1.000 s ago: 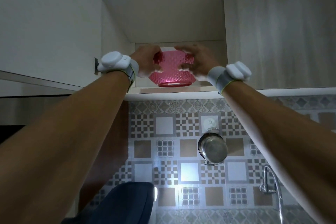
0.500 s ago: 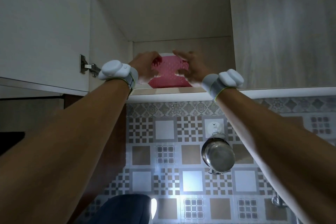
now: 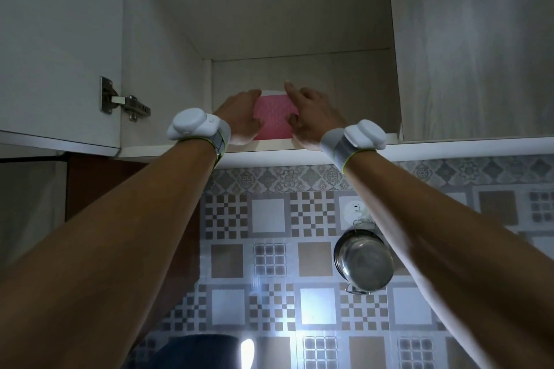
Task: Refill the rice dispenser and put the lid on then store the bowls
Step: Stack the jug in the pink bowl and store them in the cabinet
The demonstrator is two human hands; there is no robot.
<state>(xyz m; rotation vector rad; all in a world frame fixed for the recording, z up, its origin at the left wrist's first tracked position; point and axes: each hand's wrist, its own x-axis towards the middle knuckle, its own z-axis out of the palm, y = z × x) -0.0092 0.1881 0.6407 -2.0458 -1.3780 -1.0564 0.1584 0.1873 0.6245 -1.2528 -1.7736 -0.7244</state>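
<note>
A pink textured bowl (image 3: 273, 118) with a white rim showing above it stands inside the open upper cabinet, on its bottom shelf (image 3: 284, 156). My left hand (image 3: 239, 115) holds the bowl's left side. On the right side my right hand (image 3: 311, 117) holds it, thumb against the front and index finger stretched up over the rim. The shelf's front edge hides the bowl's base. No rice dispenser or lid is in view.
The cabinet's left door (image 3: 60, 39) stands open, hinge (image 3: 124, 100) exposed; a shut door (image 3: 473, 39) is at right. An upper shelf spans the cabinet overhead. A steel pot (image 3: 364, 262) hangs on the tiled wall below. A dark blue object (image 3: 195, 352) sits at the bottom.
Both hands have carried the pink bowl from just in front of the cabinet's edge deeper in and set it down on the shelf. The view has tilted upward.
</note>
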